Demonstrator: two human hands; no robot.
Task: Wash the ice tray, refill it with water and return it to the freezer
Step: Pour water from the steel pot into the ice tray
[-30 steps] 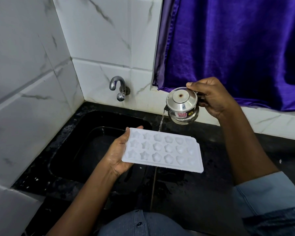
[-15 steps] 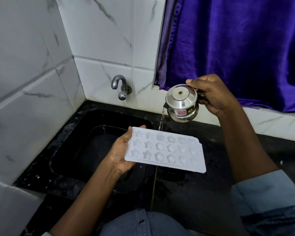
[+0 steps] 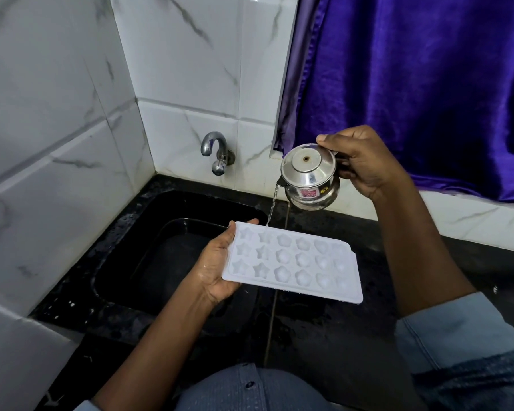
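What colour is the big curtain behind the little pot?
Shiny purple curtain, seen clearly in the head view, behind the steel pot.

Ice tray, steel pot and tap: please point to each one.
Ice tray (image 3: 294, 259), head view, on its middle moulds.
Steel pot (image 3: 307, 166), head view, on its lid.
Tap (image 3: 211, 143), head view, on its curved spout.

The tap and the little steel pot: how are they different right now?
The tap is fixed to the white tiled wall, while the steel pot is held up in the right hand. The tap shows no water coming out; the pot is tipped and pours a thin stream of water onto the ice tray. The tap is a thin curved pipe; the pot is round, with a lid and a red label. Both are shiny silver metal.
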